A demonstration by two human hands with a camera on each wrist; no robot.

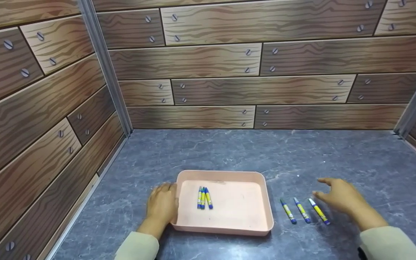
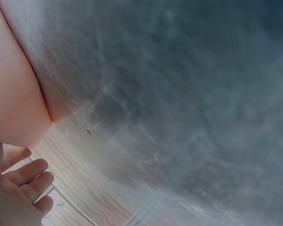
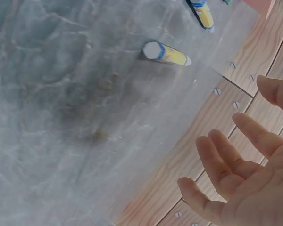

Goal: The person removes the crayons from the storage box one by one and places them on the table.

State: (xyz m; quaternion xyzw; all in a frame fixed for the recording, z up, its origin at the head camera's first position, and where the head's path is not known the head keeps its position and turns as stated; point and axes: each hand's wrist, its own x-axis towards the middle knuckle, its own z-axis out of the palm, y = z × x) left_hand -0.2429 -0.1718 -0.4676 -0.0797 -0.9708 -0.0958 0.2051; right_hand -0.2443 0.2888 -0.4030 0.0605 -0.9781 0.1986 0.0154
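A pink shallow tray (image 1: pixel 229 228) sits on the table, with three crayons (image 1: pixel 203 198) in yellow and blue wrappers lying side by side in its left half. My left hand (image 1: pixel 161 203) rests against the tray's left wall; in the left wrist view its fingers (image 2: pixel 30 172) are loosely bent beside the wall, the thumb hidden. Right of the tray lie a green-tipped crayon (image 1: pixel 288 211), a pale-tipped crayon (image 1: pixel 302 210) and a white-tipped crayon (image 1: pixel 319 212) in a spaced row. Just right of them hovers my right hand (image 1: pixel 343 196), thumb and fingers spread, holding nothing.
A grey marbled tabletop (image 1: pixel 208 151) runs back to a wood-plank-patterned wall (image 1: pixel 265 61). Another such wall (image 1: pixel 49 108) stands at the left, with a metal corner post (image 1: pixel 103 61) between them. A second post (image 1: pixel 415 103) is at the right.
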